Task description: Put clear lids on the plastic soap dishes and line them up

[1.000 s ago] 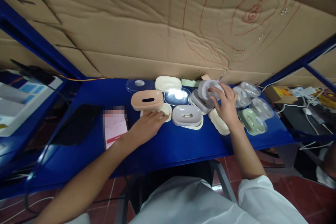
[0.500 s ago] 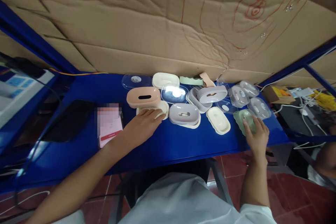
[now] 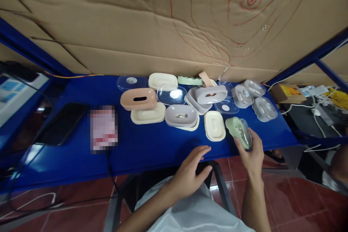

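Observation:
At the front right of the table, my right hand grips a pale green soap box with a clear cover, tilted up from the table. My left hand hovers just off the front edge, fingers apart and holding nothing. Between them lies a cream oval tray. Left of it, a lilac slotted oval shell rests on a cream piece. A peach slotted shell leans over a cream tray. Clear oval covers lie among these parts.
Several covered lilac boxes stand at the right end. A phone and a pink-screened device lie on the left. Cardboard walls the back of the blue table. Beyond the right end are cables and a small carton.
My left hand has left the cream tray by the peach shell and moved right, towards me. My right hand has pulled the green box nearer and tipped it; a clear cover shows on it.

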Action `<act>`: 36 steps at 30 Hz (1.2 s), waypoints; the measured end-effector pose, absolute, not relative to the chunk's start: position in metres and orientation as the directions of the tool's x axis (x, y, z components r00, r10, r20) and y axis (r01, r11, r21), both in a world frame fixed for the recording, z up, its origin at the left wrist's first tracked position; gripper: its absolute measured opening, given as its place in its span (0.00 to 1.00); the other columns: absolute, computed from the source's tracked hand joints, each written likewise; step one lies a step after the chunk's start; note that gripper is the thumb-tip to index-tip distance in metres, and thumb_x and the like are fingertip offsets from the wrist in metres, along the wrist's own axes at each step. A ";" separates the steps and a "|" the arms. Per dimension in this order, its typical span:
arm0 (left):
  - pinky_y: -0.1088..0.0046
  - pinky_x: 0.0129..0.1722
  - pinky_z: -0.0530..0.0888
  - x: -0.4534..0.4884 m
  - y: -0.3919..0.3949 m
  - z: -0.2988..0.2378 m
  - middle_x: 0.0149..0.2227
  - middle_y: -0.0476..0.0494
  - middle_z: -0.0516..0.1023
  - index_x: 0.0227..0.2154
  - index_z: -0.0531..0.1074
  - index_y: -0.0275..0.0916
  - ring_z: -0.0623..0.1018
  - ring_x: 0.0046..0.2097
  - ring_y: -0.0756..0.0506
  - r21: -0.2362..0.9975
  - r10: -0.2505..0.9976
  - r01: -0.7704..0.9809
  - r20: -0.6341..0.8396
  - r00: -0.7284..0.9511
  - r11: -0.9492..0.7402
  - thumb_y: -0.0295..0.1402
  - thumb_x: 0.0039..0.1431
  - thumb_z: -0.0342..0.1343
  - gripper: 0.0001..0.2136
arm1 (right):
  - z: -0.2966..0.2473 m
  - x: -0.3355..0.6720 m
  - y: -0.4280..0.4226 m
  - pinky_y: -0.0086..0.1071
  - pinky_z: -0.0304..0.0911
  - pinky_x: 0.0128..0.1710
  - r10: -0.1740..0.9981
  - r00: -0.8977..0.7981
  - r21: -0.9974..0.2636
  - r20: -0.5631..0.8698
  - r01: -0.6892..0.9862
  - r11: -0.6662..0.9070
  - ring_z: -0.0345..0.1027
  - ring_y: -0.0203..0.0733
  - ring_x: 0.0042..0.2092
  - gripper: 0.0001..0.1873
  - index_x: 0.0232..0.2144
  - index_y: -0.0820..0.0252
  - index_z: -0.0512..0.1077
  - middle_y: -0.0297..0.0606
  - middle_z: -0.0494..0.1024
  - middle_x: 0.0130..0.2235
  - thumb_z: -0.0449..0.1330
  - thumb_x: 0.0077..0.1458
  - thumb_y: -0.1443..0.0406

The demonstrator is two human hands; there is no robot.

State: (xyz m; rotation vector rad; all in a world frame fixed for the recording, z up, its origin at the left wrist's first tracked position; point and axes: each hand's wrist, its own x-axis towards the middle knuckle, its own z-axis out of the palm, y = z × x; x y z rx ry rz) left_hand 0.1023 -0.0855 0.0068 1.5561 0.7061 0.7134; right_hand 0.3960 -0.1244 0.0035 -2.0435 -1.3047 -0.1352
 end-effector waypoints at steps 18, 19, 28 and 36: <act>0.49 0.72 0.66 0.114 -0.068 0.007 0.73 0.37 0.67 0.71 0.63 0.50 0.67 0.74 0.33 0.682 0.914 -0.611 -0.331 0.233 0.403 0.59 0.61 0.66 0.40 | 0.091 0.338 0.051 0.60 0.58 0.72 0.805 -0.297 -0.231 0.513 0.856 0.463 0.58 0.60 0.73 0.31 0.67 0.51 0.69 0.49 0.67 0.71 0.61 0.68 0.47; 0.49 0.72 0.68 0.110 -0.065 0.012 0.73 0.37 0.66 0.72 0.62 0.51 0.66 0.74 0.33 0.671 0.916 -0.627 -0.340 0.215 0.396 0.60 0.60 0.66 0.41 | 0.099 0.335 0.071 0.60 0.55 0.73 0.801 -0.323 -0.197 0.503 0.860 0.471 0.56 0.59 0.74 0.29 0.67 0.52 0.70 0.49 0.67 0.71 0.59 0.70 0.48; 0.53 0.70 0.72 0.090 -0.033 0.041 0.65 0.38 0.77 0.65 0.73 0.43 0.69 0.73 0.35 0.606 0.942 -0.728 -0.284 0.178 0.321 0.64 0.62 0.59 0.38 | 0.094 0.258 0.001 0.52 0.69 0.63 0.705 -0.615 -0.394 0.353 0.585 0.709 0.73 0.54 0.63 0.32 0.70 0.53 0.67 0.46 0.79 0.61 0.60 0.70 0.49; 0.58 0.70 0.72 0.081 -0.026 0.030 0.74 0.39 0.66 0.74 0.57 0.49 0.67 0.74 0.37 0.710 0.971 -0.692 -0.234 -0.060 0.128 0.61 0.63 0.61 0.43 | 0.098 0.238 0.013 0.42 0.72 0.55 0.770 -0.439 -0.500 0.464 0.588 0.636 0.78 0.47 0.56 0.21 0.67 0.53 0.68 0.41 0.83 0.56 0.54 0.76 0.63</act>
